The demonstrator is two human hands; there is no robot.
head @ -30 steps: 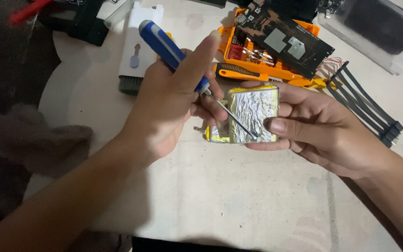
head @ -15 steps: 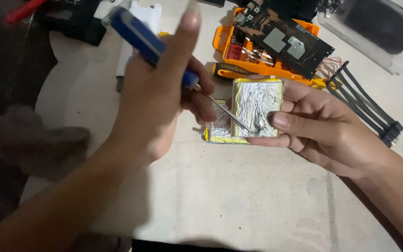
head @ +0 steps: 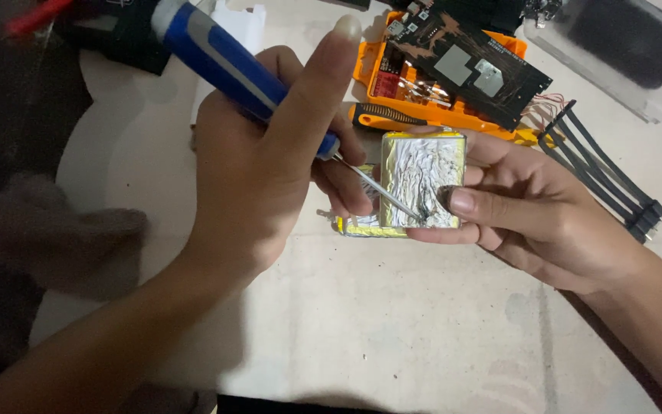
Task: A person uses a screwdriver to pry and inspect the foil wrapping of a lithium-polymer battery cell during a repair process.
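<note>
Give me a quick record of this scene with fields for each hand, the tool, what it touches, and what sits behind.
left hand: left hand grips a blue-handled screwdriver
right hand: right hand holds a silver foil pouch cell, thumb pressed on its face
tool tip: thin metal shaft meets the pouch's lower face near the thumb
pouch state: wrinkled foil, yellow tape along the edges, dark mark at the tip
behind: orange tray with a dark circuit board on it
right side: bundle of black cables
surface: pale worktable
</note>
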